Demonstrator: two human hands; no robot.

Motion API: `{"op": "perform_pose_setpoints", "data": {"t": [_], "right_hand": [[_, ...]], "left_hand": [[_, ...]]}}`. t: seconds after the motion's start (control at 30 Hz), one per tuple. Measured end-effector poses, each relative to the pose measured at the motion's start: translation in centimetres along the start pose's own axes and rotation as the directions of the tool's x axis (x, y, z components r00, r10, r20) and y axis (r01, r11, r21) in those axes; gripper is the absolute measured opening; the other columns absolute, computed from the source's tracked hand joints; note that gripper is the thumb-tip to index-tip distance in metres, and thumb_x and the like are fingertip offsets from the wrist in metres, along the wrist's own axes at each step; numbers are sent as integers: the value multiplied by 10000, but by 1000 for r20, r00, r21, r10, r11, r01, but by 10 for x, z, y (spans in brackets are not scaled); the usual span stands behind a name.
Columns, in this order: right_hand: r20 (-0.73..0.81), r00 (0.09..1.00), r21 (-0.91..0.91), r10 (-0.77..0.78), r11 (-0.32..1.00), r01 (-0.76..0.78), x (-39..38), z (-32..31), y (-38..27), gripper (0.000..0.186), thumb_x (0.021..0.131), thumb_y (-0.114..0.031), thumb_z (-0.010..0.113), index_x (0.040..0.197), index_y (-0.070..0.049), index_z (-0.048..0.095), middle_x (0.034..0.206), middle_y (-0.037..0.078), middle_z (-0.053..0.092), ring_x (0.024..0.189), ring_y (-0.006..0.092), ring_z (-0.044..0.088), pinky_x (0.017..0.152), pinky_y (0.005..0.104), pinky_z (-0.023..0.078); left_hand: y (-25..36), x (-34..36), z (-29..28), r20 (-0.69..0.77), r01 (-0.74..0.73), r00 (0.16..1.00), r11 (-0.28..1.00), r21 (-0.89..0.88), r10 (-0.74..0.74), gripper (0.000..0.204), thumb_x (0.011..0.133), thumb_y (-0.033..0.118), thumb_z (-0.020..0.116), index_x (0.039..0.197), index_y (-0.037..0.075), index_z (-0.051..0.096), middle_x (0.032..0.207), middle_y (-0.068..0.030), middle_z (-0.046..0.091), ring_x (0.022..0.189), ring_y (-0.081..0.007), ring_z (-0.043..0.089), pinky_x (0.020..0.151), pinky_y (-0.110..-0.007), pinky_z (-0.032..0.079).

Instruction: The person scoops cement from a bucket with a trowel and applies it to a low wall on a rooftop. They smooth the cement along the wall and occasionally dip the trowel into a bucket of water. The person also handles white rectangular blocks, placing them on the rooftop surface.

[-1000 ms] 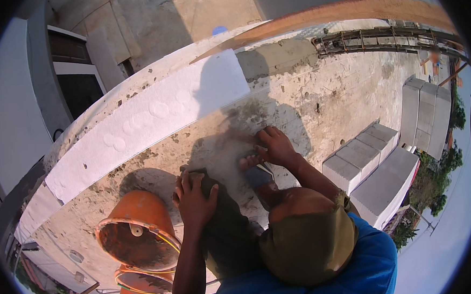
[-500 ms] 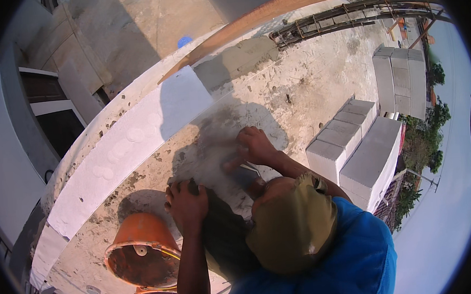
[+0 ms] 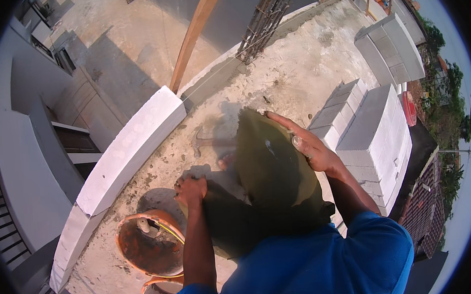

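Here's the olive cloth [image 3: 269, 161], bulging up over the right side of the lap, and the right hand [image 3: 317, 148] is on it: fingers stretched along the upper right edge, thumb against the near side. Whether that grip pinches any fabric, can't tell. Over to the left hand [image 3: 191, 190], loosely draped at the knee of the dark trouser leg [image 3: 223, 215], its grip relaxed around nothing. Bare toes [image 3: 227, 161] peek out between them! Just beyond, a hammer-shaped tool [image 3: 212, 143] lies on the concrete [image 3: 305, 56]. Near the left forearm, two orange buckets [image 3: 139, 251]; past them, the white block wall [image 3: 130, 148]. Off right, stacked pale blocks [image 3: 375, 138]; up top, a rebar cage [image 3: 264, 24].
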State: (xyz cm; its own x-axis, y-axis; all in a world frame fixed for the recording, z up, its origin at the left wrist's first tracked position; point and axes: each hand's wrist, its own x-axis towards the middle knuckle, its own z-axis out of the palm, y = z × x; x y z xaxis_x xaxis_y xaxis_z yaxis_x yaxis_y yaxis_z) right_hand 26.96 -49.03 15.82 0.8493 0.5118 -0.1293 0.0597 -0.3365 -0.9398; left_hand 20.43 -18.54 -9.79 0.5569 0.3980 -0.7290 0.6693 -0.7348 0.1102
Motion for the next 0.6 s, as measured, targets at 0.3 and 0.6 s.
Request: {"op": "perform_pose_setpoints", "data": {"t": [0.3, 0.6], "right_hand": [[-152, 984, -404, 91, 903, -145, -173, 15, -3, 905, 950, -518, 741, 1567, 45, 393, 1623, 308, 402, 1508, 450, 411, 1251, 487, 348], [-449, 893, -436, 38, 863, -256, -203, -11, 79, 450, 986, -449, 698, 1117, -19, 719, 1179, 293, 636, 1053, 452, 669, 918, 508, 547]], "left_hand": [[-42, -14, 40, -121, -189, 976, 981, -33, 183, 589, 969, 606, 594, 1427, 247, 678, 1581, -54, 542, 1577, -326, 334, 1211, -684, 289], [-12, -155, -66, -92, -507, 748, 476, -718, 658, 476, 1100, 339, 640, 1483, 58, 608, 1381, -71, 656, 1233, -204, 641, 1082, -366, 470]]}}
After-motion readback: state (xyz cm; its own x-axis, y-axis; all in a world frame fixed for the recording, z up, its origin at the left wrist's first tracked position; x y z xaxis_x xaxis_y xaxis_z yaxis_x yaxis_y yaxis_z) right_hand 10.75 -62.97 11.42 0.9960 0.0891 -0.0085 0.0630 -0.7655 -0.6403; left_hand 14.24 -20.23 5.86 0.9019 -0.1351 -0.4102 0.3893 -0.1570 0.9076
